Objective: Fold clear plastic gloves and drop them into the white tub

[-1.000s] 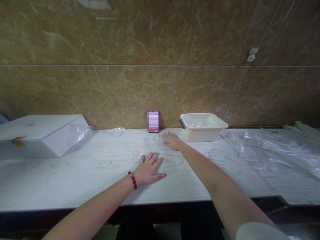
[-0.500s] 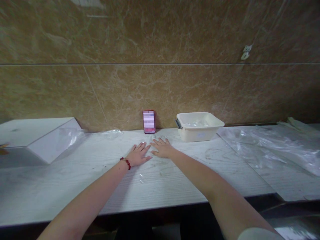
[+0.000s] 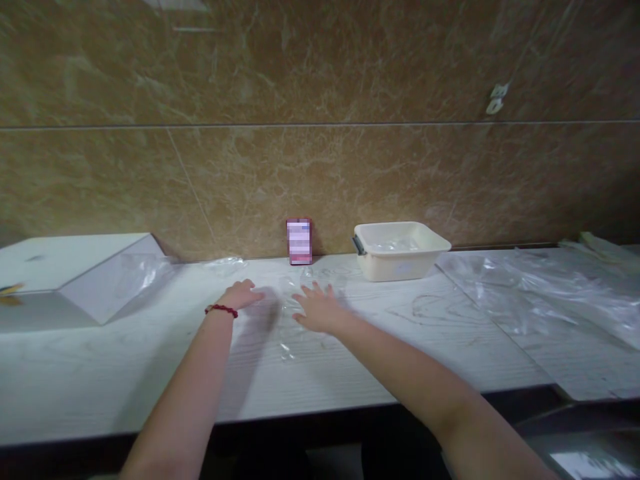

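Touching clear film (image 3: 286,327), right hand (image 3: 320,312), cream tub (image 3: 400,268) holding clear plastic (image 3: 396,246)

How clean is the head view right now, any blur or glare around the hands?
Head view: left hand smeared by motion blur, right hand a little sharper; the clear film between them shows only as faint glints; glare on the plastic sheets at right.
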